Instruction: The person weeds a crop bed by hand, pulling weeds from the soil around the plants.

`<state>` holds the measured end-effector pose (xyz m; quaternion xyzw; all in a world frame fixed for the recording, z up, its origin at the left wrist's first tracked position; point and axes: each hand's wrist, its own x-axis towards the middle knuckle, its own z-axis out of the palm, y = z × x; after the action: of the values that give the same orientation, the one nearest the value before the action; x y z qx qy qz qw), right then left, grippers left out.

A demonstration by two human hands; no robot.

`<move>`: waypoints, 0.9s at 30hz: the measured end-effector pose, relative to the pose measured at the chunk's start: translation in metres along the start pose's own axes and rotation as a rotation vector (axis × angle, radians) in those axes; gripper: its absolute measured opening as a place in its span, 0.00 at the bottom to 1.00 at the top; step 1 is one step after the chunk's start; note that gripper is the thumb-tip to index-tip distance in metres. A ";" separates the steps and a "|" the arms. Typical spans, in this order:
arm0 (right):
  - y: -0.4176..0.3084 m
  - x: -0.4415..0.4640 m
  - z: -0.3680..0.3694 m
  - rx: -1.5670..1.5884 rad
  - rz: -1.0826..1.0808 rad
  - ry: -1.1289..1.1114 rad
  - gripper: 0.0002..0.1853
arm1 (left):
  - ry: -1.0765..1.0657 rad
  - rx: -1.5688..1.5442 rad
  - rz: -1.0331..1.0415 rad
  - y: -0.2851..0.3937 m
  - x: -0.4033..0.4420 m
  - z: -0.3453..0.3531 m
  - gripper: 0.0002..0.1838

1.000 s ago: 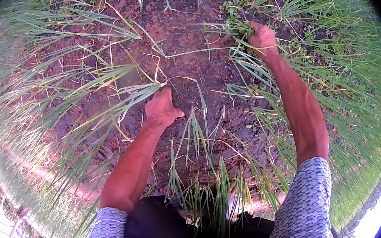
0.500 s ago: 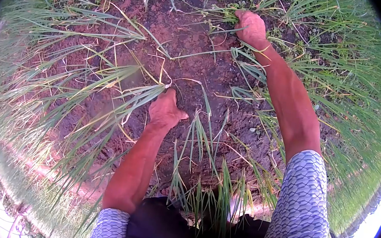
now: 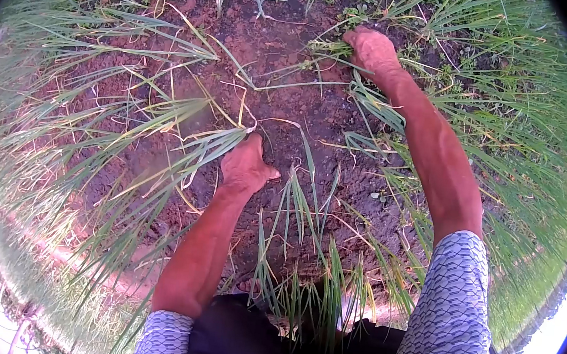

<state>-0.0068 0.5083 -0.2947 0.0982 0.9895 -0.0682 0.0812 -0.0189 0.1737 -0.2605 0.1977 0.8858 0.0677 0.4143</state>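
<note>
My right hand [image 3: 373,49] is closed around a bunch of small green weeds [image 3: 330,47], held low over the soil at the upper middle. Its fingertips are partly hidden by the hand itself. Lower and to the left, my left hand [image 3: 246,164] rests on the dark soil, with the thumb spread out to the right and no object visible in it. The other fingers are mostly out of sight beneath it. Long green, onion-like leaves [image 3: 214,142] lie against that hand's left side and fingers.
Rows of similar long-leaved plants [image 3: 123,47] spread to the left, and more [image 3: 298,203] stand close to my body. Low weeds [image 3: 442,76] grow among the leaves at the upper right. Moist brown soil [image 3: 271,43] shows between the rows. Dense grassy growth [image 3: 545,151] fills the right side.
My right hand has drawn slightly back toward me with the bunch of weeds, which now shows more plainly. My left hand has stayed in place.
</note>
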 end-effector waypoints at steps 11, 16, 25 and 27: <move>0.015 0.018 0.009 0.262 0.392 0.351 0.17 | -0.015 -0.020 -0.010 0.000 0.002 -0.003 0.33; 0.002 0.037 0.008 0.373 0.670 0.361 0.17 | -0.016 -0.010 -0.020 0.003 0.002 -0.005 0.33; 0.023 0.029 0.015 0.366 0.572 0.371 0.16 | -0.015 -0.017 -0.009 0.002 0.002 -0.006 0.33; 0.022 0.023 0.014 0.408 0.563 0.356 0.19 | -0.030 -0.037 -0.017 0.003 0.001 -0.007 0.33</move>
<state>-0.0228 0.5323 -0.3151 0.3904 0.8885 -0.2205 -0.0974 -0.0244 0.1773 -0.2557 0.1836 0.8799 0.0776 0.4314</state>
